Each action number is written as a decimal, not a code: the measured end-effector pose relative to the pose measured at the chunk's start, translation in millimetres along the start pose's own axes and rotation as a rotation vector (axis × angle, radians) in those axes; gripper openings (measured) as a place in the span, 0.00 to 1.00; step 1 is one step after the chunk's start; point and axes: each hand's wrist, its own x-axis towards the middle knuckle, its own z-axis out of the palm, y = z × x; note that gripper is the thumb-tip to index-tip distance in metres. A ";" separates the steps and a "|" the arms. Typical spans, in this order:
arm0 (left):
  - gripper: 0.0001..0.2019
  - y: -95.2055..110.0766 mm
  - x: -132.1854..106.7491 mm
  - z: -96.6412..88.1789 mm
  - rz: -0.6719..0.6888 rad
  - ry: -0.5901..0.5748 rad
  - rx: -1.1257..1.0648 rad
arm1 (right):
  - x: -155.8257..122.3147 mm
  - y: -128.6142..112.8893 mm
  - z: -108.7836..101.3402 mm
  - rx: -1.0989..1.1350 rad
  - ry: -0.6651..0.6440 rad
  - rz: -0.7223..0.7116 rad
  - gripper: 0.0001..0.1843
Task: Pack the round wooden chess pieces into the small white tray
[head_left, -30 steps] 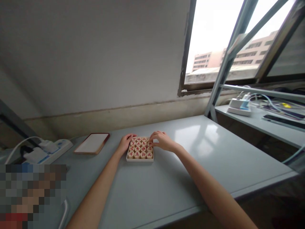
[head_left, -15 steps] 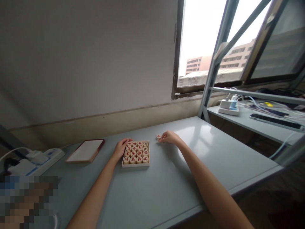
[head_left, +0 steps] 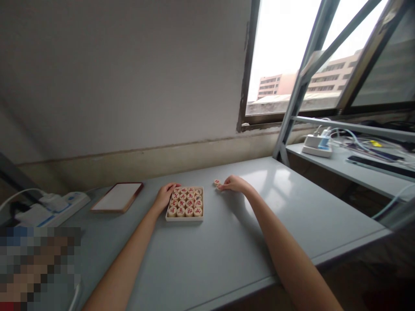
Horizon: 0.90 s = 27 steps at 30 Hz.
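Observation:
A shallow pale tray [head_left: 183, 218] lies on the grey table [head_left: 227, 250], filled with several round wooden chess pieces marked in red. My left hand [head_left: 166, 195] rests against the tray's far left corner, fingers curled on its rim. My right hand [head_left: 234, 183] is out to the right of the tray, fingers pinched on one chess piece [head_left: 217, 182] that sits on the table surface.
A flat red-edged lid [head_left: 117, 197] lies left of the tray. A white power strip [head_left: 48, 208] with plugs and cables sits at the far left. Right of the table a metal shelf [head_left: 353, 166] carries a charger, cables and a dark phone. A window is behind.
My right hand left the tray's right edge with one piece and moved right, setting it on the table beside the tray. My left hand stayed at the tray's corner.

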 end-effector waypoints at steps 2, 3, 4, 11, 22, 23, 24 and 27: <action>0.17 -0.8 0.3 0.1 0.001 -0.001 0.001 | 0.9 1.6 1.3 0.017 -0.017 -0.025 0.25; 0.17 -0.9 0.4 0.2 0.000 -0.001 0.001 | 1.9 3.1 2.0 0.035 -0.027 -0.045 0.25; 0.17 -0.9 0.5 0.3 0.000 -0.002 0.002 | 3.2 4.9 2.8 0.058 -0.033 -0.064 0.25; 0.17 -0.4 0.9 1.2 -0.009 0.005 0.017 | 7.5 -7.4 9.3 0.228 0.152 -0.118 0.22; 0.15 10.3 -4.6 2.9 0.013 -0.002 0.041 | -23.6 -61.0 35.3 0.055 0.047 -0.694 0.14; 0.15 10.5 -4.7 3.0 0.010 0.001 0.044 | -23.6 -61.0 35.6 0.048 0.043 -0.689 0.13; 0.15 10.4 -4.7 3.0 0.007 0.003 0.045 | -22.9 -60.9 35.5 0.051 0.043 -0.682 0.13; 0.15 9.0 -4.7 2.3 0.001 -0.008 0.039 | -18.9 -60.8 33.5 0.104 0.053 -0.678 0.12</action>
